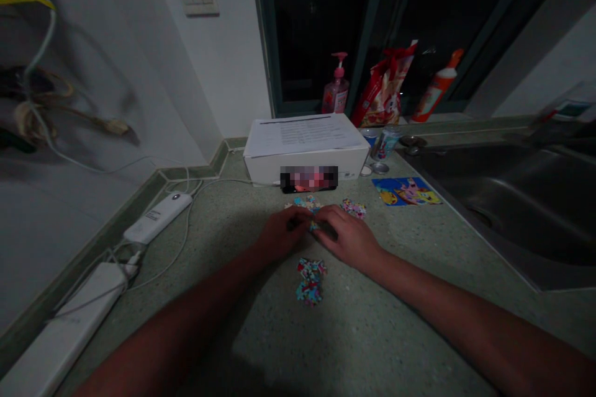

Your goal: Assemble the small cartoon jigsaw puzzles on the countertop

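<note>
My left hand [284, 232] and my right hand [349, 237] meet at the fingertips over the speckled green countertop [372, 322]. Between them shows a sliver of a small colourful jigsaw cluster [314, 225], mostly hidden by my fingers. I cannot tell whether either hand grips it. Just beyond my fingers lie joined jigsaw pieces [306, 202], and a pinkish group of pieces [352, 208] sits to the right. Nearer me, below my hands, rests a larger assembled clump of pieces [310, 281]. A cartoon picture card [406, 191] lies further right.
A white box [305, 167] topped with printed paper stands behind the pieces. Beyond it are a pink soap pump bottle [336, 87], a red bag [384, 90] and an orange bottle [436, 87]. A steel sink [503, 211] lies right; a power strip [60, 335] and cables lie left.
</note>
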A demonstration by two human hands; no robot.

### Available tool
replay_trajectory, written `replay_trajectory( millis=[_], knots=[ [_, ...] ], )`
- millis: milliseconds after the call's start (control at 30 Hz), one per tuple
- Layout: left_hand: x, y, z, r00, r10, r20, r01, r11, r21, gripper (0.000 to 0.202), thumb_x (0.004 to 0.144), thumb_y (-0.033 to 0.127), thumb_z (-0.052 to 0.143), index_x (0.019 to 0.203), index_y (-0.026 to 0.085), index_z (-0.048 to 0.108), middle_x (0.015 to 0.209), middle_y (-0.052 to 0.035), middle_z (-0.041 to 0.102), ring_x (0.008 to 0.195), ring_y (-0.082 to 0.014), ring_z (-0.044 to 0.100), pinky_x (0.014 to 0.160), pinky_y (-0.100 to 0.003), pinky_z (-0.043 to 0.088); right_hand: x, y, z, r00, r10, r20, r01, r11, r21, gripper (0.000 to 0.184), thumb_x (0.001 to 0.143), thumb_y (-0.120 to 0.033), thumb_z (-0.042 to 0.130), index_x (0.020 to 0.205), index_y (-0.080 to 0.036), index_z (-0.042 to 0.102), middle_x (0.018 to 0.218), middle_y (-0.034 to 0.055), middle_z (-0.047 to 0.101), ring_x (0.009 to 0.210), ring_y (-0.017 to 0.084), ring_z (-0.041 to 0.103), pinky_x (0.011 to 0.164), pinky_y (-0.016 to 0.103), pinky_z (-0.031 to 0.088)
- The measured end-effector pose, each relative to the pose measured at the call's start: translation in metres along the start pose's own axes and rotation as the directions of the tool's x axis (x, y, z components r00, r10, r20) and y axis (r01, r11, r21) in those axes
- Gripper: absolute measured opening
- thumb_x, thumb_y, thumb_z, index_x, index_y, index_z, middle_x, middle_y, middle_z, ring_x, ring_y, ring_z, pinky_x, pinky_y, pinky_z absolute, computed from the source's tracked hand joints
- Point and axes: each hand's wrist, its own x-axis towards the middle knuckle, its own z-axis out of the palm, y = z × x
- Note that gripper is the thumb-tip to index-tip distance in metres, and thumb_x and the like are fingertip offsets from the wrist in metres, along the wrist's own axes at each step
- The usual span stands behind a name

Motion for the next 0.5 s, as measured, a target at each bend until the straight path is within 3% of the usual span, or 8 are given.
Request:
replay_trajectory(
  millis=[300,500],
  knots=[
    [0.000,0.001,0.000,1.000,0.012,-0.005,-0.012,1.000,-0.001,0.026,0.089,0.020,0.069,0.115,0.020,0.072,0.094,-0.0036,0.080,0.085,-0.0194,0.075,0.083,-0.033,0.058,0.000,0.001,-0.001,0.999,-0.043,0.005,0.043,0.999,0.004,0.019,0.097,-0.024,0.064,0.115,-0.023,0.067,0.121,0.0123,0.071,0.110,0.028,0.071,0.092,0.044,0.062],
    [0.002,0.000,-0.001,0.994,-0.025,-0.110,0.034,0.996,0.081,0.019,0.092,0.022,0.066,0.110,0.021,0.074,0.093,-0.0032,0.079,0.085,-0.0191,0.074,0.082,-0.032,0.057,0.007,0.020,-0.020,0.994,0.081,-0.070,-0.083,0.996,-0.024,0.015,0.095,-0.027,0.067,0.110,-0.024,0.069,0.121,0.0115,0.070,0.113,0.030,0.069,0.097,0.048,0.059]
  ],
)
